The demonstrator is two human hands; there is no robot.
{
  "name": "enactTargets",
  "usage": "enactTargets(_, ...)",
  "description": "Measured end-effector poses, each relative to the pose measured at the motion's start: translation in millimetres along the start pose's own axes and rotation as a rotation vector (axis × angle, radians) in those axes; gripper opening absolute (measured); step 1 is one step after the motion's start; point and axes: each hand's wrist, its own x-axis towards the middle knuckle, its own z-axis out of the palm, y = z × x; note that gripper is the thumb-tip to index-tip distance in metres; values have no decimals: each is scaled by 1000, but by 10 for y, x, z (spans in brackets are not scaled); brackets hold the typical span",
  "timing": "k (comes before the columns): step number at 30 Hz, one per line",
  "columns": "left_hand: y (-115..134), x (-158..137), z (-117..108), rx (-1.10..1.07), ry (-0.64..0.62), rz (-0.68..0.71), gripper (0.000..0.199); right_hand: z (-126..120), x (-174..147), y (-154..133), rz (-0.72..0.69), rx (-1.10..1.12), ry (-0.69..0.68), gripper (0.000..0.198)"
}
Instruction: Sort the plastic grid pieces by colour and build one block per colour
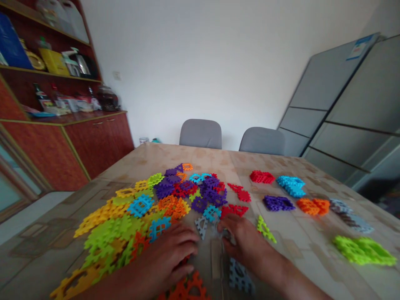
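My right hand [242, 239] is closed, thumb and fingers round a small grey interlocking piece [222, 233], blurred and mostly covered. My left hand [173, 256] hovers at the near edge of the pile with its fingers loosely curved and apart, nothing visible in them. Between the hands lies a grey triangular interlocking piece [201, 227]. A flat grey piece [240, 277] rests below my right hand. Orange-red pieces [187, 289] lie under and in front of my left hand. The mixed pile holds yellow pieces [100, 216], lime pieces [109, 231], purple pieces [168, 185] and blue pieces [140, 205].
Sorted stacks stand at the right: red [261, 176], light blue [290, 185], purple [278, 203], orange [313, 206], grey [351, 216] and lime [364, 250]. A lime triangle [265, 229] lies right of my right hand. Two grey chairs [200, 132] stand beyond the patterned table [225, 160].
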Motion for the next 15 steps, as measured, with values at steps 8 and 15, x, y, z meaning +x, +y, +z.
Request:
enactTargets(8,-75,148,58,57,55,-8,37,-15,-624,150,59,-24,55,26)
enactTargets(15,-111,517,65,156,39,-72,44,142,-796,127,66,-89,-57,25)
